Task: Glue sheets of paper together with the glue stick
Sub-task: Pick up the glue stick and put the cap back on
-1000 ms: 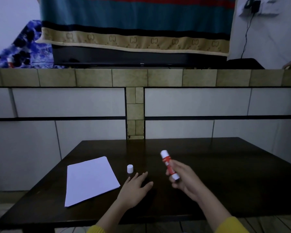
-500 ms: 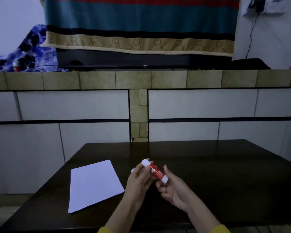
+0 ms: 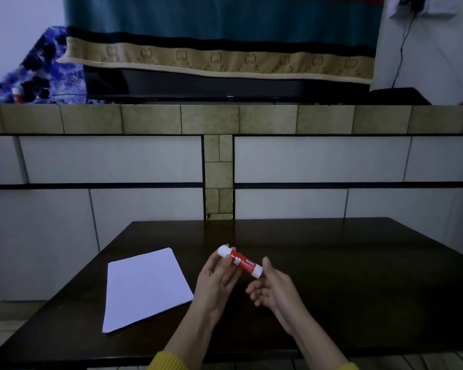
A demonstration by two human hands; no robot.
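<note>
A red glue stick with white ends lies slanted in the air over the dark table, held between both hands. My left hand pinches its upper left white end with fingers and thumb. My right hand holds the lower right end, thumb up beside it. A stack of white paper sheets lies flat on the table, just left of my left hand. The small white cap seen earlier on the table is not visible; my left hand covers that spot.
Beyond the table's far edge stands a tiled wall with a ledge. A patterned cloth hangs over a dark screen on the ledge. The table's right half shows bare dark wood.
My left hand rose from the table and took the stick's upper end. My right hand tilted the stick from nearly upright to slanting and moved it left.
</note>
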